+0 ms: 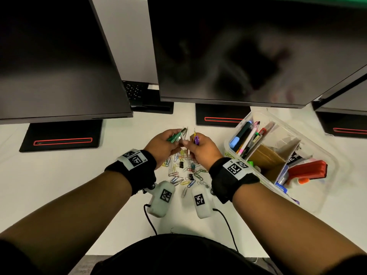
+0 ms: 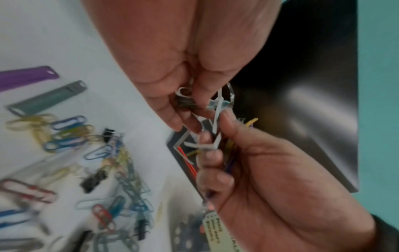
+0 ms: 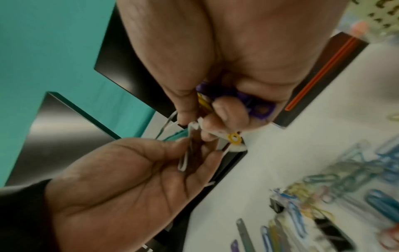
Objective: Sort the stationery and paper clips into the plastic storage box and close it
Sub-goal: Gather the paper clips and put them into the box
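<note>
Both hands grasp clip bundles above the loose pile.
Left hand pinches green and white wire paper clips; right hand clenches purple and yellow plastic-coated clips. Scattered coloured paper clips lie beneath the fingers; the open clear plastic storage box sits right of them.

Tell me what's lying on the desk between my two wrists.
In the head view, a loose pile of coloured paper clips with a few small black binder clips lies on the white desk between the wrists, below both hands.
</note>
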A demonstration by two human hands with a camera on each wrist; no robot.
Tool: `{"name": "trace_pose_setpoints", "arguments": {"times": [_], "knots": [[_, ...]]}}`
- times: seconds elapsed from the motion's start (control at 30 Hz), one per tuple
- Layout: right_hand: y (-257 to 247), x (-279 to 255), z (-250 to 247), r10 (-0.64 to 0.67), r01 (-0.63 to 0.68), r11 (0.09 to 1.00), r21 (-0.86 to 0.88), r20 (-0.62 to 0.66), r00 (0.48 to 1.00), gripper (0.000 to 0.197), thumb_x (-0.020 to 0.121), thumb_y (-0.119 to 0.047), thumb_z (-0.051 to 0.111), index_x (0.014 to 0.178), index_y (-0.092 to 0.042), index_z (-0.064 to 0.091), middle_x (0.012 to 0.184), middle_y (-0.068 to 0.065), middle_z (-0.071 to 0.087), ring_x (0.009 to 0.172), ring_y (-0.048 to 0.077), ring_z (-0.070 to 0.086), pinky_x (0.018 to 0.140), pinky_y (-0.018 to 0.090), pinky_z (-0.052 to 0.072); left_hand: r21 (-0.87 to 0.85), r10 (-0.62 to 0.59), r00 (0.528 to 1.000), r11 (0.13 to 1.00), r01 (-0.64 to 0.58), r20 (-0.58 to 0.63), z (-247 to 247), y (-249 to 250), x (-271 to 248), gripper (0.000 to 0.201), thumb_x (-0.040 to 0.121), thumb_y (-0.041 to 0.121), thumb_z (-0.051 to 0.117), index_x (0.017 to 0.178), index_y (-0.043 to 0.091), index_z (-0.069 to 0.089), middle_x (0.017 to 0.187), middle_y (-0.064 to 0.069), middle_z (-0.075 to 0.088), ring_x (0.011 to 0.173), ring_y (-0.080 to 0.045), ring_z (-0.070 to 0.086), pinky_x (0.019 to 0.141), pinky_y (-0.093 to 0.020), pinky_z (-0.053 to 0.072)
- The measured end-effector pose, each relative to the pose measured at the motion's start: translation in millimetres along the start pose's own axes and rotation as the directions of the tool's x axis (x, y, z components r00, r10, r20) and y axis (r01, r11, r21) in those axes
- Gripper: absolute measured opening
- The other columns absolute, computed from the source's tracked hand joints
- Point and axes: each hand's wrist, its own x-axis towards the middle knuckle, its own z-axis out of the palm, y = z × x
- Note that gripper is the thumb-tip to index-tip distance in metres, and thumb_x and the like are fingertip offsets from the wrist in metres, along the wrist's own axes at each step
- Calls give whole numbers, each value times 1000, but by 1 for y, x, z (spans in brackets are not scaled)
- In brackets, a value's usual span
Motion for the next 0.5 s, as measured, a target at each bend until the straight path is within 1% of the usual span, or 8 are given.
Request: {"name": "trace_pose_setpoints", "arguments": {"times": [0.07, 0.13, 0.17, 0.23, 0.3, 0.37, 0.43, 0.5], "knots": [[-9, -2, -5, -62, 62, 998, 8, -68, 996, 25, 94, -23, 55, 72, -17, 44, 59, 4, 50, 50, 16, 47, 53, 27, 39, 3, 35, 999, 999, -35, 17, 10, 11, -3, 42, 94, -9, 39, 131, 8, 48, 115, -10, 55, 94, -16, 57, 92, -26, 47], [-17, -5, -15, -107, 107, 994, -5, -154, 982, 15, 93, -21, 55, 84, -11, 49, 64, 7, 52, 54, 18, 47, 59, 31, 42, -22, 65, 997, 998, -64, 47, 20, 24, -6, 42, 93, -9, 41, 130, 9, 49, 112, -8, 56, 95, -16, 57, 92, -27, 48], [-21, -7, -22, -124, 125, 992, -10, -190, 974, 12, 93, -20, 55, 91, -10, 50, 67, 6, 53, 56, 18, 49, 61, 32, 43, -36, 77, 995, 997, -75, 67, 27, 31, -7, 41, 93, -9, 41, 128, 9, 50, 108, -7, 57, 96, -16, 57, 91, -26, 49], [-27, -12, -34, -159, 157, 987, -27, -222, 962, 9, 93, -18, 56, 95, -13, 49, 69, -1, 55, 60, 16, 51, 62, 32, 45, -39, 103, 989, 994, -99, 105, 37, 43, -8, 39, 93, -9, 41, 126, 10, 51, 103, -3, 60, 93, -14, 59, 86, -22, 52], [-31, -20, -50, -184, 171, 982, -75, -235, 954, 9, 93, -17, 56, 98, -13, 50, 72, -1, 56, 61, 15, 52, 60, 30, 47, 6, 129, 981, 991, -132, 147, 53, 53, -8, 40, 93, -10, 41, 127, 8, 50, 107, -5, 59, 93, -13, 59, 81, -18, 54], [-32, -26, -68, -187, 163, 980, -109, -268, 945, 12, 93, -15, 55, 104, -9, 53, 76, 1, 58, 61, 13, 53, 58, 24, 45, 96, 156, 971, 980, -176, 183, 72, 60, -5, 41, 92, -11, 43, 126, 9, 51, 112, -6, 58, 99, -17, 58, 85, -23, 53], [-30, -33, -89, -173, 143, 983, -112, -326, 929, 15, 94, -14, 54, 107, -8, 55, 84, 3, 60, 68, 14, 56, 65, 25, 45, 194, 177, 958, 955, -223, 226, 96, 66, -3, 44, 89, -12, 45, 123, 15, 54, 113, -5, 59, 103, -17, 57, 90, -28, 51], [-24, -38, -113, -142, 109, 989, -104, -398, 906, 17, 94, -12, 52, 110, -8, 56, 92, 3, 62, 79, 17, 58, 72, 23, 43, 283, 184, 948, 924, -257, 261, 125, 69, 1, 49, 88, -13, 44, 126, 15, 54, 113, -4, 59, 102, -17, 57, 93, -33, 50]]}}
